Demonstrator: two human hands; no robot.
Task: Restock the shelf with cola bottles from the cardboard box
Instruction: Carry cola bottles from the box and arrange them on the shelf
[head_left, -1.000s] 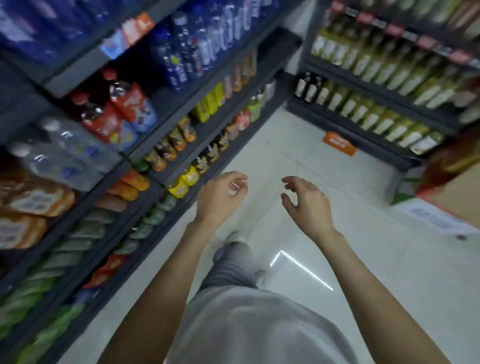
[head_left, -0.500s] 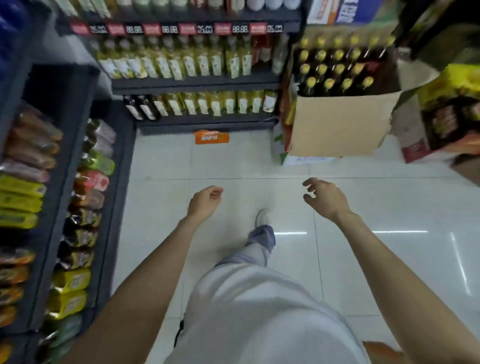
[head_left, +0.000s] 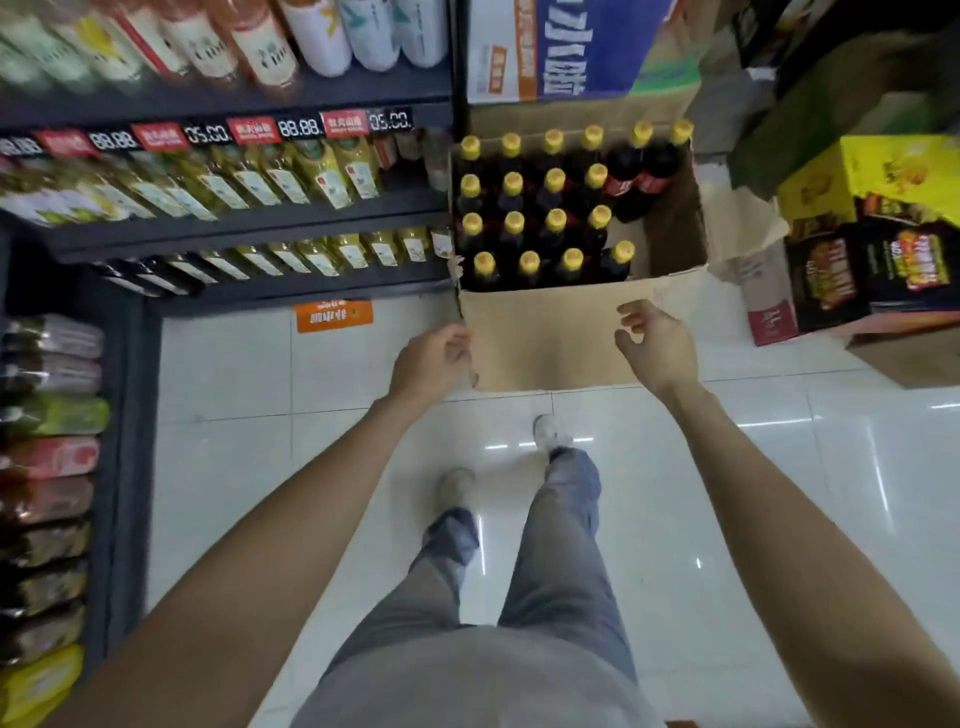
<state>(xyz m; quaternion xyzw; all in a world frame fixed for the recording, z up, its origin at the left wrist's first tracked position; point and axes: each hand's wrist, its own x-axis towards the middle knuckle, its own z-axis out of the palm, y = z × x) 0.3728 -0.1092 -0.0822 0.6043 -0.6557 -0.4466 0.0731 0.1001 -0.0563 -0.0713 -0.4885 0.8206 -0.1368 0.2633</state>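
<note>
So I'm looking down from the head cam and both of my arms are stretched out over a glossy white tiled floor (head_left: 234, 374) toward an open brown cardboard box (head_left: 545, 338) sitting on the floor against the shelving. The box is mostly full of dark cola bottles with yellow caps (head_left: 530, 228), standing upright in neat rows, with the two at the far right showing their red labels; the near right part of the box has a gap where you can see bare cardboard inside. My left hand (head_left: 431, 361) is right at the near left corner of the box with its fingers loosely curled, holding nothing as far as I can see, though I can't tell if it's actually touching the cardboard. My right hand (head_left: 657, 345) hovers in front of the box's near wall, fingers spread and relaxed, nothing in it. To the left of the box there's a dark metal shelf unit (head_left: 249, 223) stocked with yellow-green labelled bottles (head_left: 311, 176) and a strip of red price tags (head_left: 249, 131) above them. An orange floor sticker (head_left: 333, 315) lies just beside the box's left side. Stacked printed cartons in yellow and black (head_left: 883, 234) sit off to the right. My grey trousers and white shoes (head_left: 550, 431) are below.
</note>
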